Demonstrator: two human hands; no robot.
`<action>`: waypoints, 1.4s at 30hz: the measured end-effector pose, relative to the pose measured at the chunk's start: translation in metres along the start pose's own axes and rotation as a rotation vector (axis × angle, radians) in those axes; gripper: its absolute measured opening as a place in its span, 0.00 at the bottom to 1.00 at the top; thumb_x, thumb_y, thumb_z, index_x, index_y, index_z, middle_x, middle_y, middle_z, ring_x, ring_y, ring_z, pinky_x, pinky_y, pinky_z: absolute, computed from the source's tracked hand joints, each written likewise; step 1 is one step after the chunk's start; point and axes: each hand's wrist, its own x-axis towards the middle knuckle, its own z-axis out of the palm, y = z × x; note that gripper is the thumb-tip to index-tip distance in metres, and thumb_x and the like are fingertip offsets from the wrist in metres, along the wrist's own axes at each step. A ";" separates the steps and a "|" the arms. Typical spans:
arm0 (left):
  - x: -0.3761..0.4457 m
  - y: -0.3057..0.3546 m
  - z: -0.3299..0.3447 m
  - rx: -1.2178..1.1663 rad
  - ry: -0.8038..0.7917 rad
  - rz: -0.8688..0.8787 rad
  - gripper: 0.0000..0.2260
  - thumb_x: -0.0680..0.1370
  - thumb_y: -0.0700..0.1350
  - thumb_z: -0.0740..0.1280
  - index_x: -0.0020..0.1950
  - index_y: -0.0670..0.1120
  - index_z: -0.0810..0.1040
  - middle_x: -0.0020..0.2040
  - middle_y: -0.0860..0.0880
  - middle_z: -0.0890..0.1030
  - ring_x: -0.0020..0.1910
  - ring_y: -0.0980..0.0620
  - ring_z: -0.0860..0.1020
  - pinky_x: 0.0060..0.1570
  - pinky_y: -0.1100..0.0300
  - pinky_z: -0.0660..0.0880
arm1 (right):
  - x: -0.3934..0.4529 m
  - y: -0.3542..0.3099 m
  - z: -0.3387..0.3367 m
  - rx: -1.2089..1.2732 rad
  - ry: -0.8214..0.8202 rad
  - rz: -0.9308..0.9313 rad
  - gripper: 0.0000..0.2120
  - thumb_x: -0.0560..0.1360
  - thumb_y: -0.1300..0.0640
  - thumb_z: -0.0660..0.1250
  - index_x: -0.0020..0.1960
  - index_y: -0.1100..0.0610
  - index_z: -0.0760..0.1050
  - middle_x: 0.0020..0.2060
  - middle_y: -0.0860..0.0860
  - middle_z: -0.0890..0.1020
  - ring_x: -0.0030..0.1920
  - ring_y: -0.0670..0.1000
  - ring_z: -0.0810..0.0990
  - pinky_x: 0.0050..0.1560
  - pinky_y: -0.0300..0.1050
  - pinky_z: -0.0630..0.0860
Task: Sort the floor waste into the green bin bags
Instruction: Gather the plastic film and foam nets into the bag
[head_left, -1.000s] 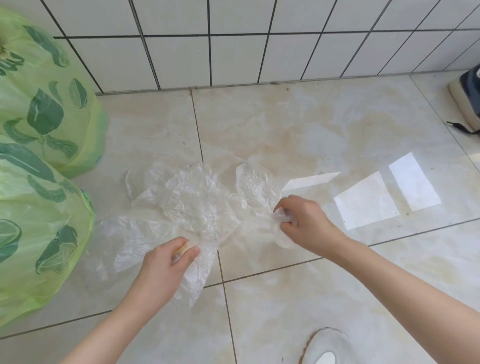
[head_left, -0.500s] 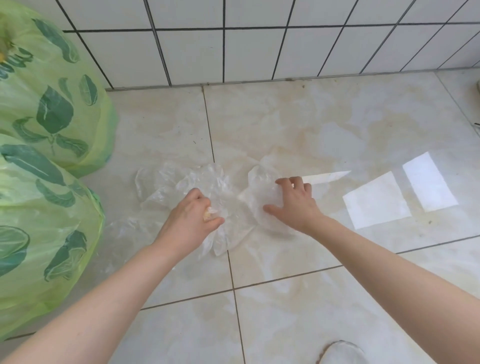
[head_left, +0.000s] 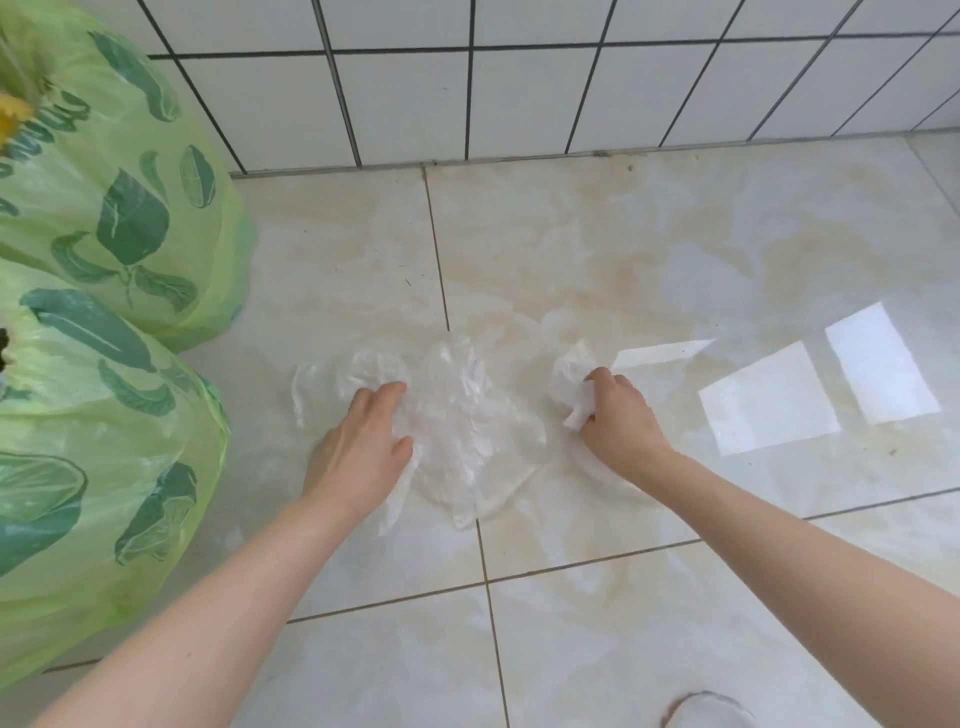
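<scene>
Floor: glossy cream tiles (head_left: 649, 249) run up to a white tiled wall (head_left: 519, 98), with bright window reflections at your right.
Far left: two green bin bags (head_left: 104, 322) with a leaf print stand side by side, well apart from your hands.
Left hand: your left hand (head_left: 363, 447) presses down on the clear plastic sheet (head_left: 467, 426), fingers spread and relaxed, clutching nothing.
Plastic: crumpled flat on the floor between your hands, its long axis running left to right.
Right hand: your right hand (head_left: 615, 415) clenches the bunched right end of the sheet.
Bottom edge: a shoe toe (head_left: 709, 712) shows.
</scene>
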 end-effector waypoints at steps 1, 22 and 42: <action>-0.003 0.001 0.002 0.006 -0.015 0.006 0.23 0.76 0.48 0.63 0.70 0.56 0.61 0.63 0.49 0.72 0.58 0.42 0.77 0.53 0.47 0.75 | 0.001 -0.003 -0.005 0.022 0.025 -0.002 0.03 0.72 0.65 0.58 0.42 0.59 0.69 0.41 0.56 0.73 0.43 0.60 0.74 0.35 0.46 0.67; -0.088 -0.079 -0.002 0.011 0.358 -0.166 0.21 0.73 0.47 0.72 0.62 0.42 0.70 0.58 0.42 0.67 0.39 0.38 0.77 0.39 0.48 0.76 | -0.062 -0.107 0.042 -0.210 -0.060 -0.625 0.16 0.71 0.64 0.60 0.59 0.61 0.73 0.67 0.59 0.64 0.62 0.61 0.64 0.46 0.45 0.73; -0.103 -0.116 0.040 0.130 0.490 0.148 0.07 0.73 0.37 0.69 0.50 0.42 0.76 0.45 0.44 0.71 0.43 0.42 0.72 0.45 0.48 0.75 | -0.056 -0.087 0.079 -0.335 -0.104 -0.811 0.18 0.60 0.74 0.65 0.48 0.60 0.73 0.38 0.54 0.74 0.39 0.54 0.68 0.33 0.46 0.72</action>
